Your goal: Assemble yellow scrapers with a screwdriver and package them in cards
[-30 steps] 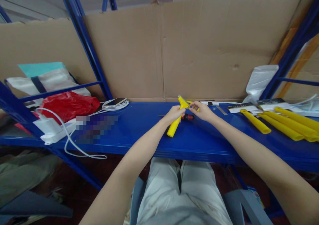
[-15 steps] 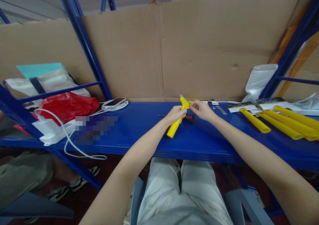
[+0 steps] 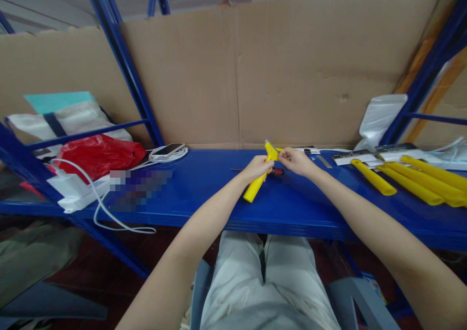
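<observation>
My left hand (image 3: 257, 168) is wrapped round the middle of a yellow tool handle (image 3: 254, 189), which tilts with its forked top away from me. At the right side of that top, my right hand (image 3: 290, 158) has its fingers pinched together; whatever is between the fingertips is too small to make out. Beneath the hands a screwdriver with a dark red grip (image 3: 278, 172) lies on the blue shelf, its thin shaft pointing left. A small flat metal strip (image 3: 324, 161) lies right of my right hand.
Several yellow-handled tools (image 3: 419, 181) lie at the right. A white plastic bag (image 3: 381, 118) leans behind them. To the left are a phone (image 3: 170, 149) on coiled cable, a red bag (image 3: 100, 155) and a white power strip (image 3: 82, 199). Cardboard (image 3: 284, 72) stands behind the shelf.
The yellow handle has turned slightly in my left hand, and its forked top looks narrower. Both hands have barely moved. The neighbouring person's leg and shoes at the lower left have shifted.
</observation>
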Demonstrator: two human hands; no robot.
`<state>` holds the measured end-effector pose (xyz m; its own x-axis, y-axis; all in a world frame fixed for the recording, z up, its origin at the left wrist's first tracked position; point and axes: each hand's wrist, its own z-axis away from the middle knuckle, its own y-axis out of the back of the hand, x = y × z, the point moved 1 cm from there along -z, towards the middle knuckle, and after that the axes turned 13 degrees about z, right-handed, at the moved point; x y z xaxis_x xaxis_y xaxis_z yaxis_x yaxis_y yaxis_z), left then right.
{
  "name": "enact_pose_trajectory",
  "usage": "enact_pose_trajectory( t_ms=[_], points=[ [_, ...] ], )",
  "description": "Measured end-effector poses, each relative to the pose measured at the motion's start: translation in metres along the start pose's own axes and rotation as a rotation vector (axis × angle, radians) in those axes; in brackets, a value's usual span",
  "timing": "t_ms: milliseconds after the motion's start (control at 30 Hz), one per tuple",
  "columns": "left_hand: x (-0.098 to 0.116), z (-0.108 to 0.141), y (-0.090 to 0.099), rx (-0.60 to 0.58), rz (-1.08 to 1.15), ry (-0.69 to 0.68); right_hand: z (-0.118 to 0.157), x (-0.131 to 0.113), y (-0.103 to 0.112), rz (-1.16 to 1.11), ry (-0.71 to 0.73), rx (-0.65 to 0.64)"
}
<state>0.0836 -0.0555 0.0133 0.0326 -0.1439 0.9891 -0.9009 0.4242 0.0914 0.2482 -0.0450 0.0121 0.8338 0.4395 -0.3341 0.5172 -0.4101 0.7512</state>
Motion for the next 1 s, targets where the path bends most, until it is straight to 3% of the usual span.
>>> enact_pose_trajectory(
  t_ms=[367,700,867,1000],
  points=[
    [0.000,-0.001,-0.008,0.030,-0.028,0.033,0.000,0.005,-0.005,0.131,0.051,-0.036],
    [0.000,-0.002,-0.007,0.006,-0.050,0.014,-0.002,0.015,-0.006,0.015,0.050,-0.094],
    [0.003,0.000,-0.001,0.090,-0.064,0.019,0.000,0.011,-0.005,0.028,0.063,-0.128],
    [0.004,-0.001,0.003,0.109,-0.061,0.033,-0.005,0.021,0.004,0.148,-0.034,-0.070]
  ],
)
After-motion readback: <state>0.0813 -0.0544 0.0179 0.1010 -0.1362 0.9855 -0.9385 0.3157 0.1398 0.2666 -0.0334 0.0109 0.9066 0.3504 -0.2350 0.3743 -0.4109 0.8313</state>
